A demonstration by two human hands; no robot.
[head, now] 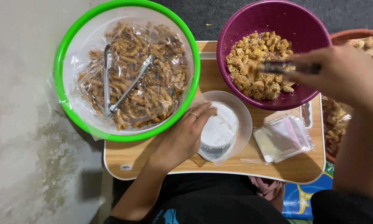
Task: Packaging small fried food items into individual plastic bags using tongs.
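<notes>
Mid-scoop: right hand (344, 74) grips tongs (284, 67) over the crumbed snack pieces (259, 66) in the purple bowl (236, 25) at the tray's (153, 159) far right edge (tips blurred), left hand (182, 139) pinching the clear tub's (224, 124) rim mid-tray; next move likely needs a clean carry into it.

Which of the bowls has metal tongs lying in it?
The green-rimmed bowl, upper left: tongs lie on its bagged spiral snacks. The purple bowl holds crumbly chunks instead.

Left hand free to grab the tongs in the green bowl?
Probably not straight away: the left hand grips the clear tub. The tongs lie uncovered on the snacks in the green bowl beside it.
</notes>
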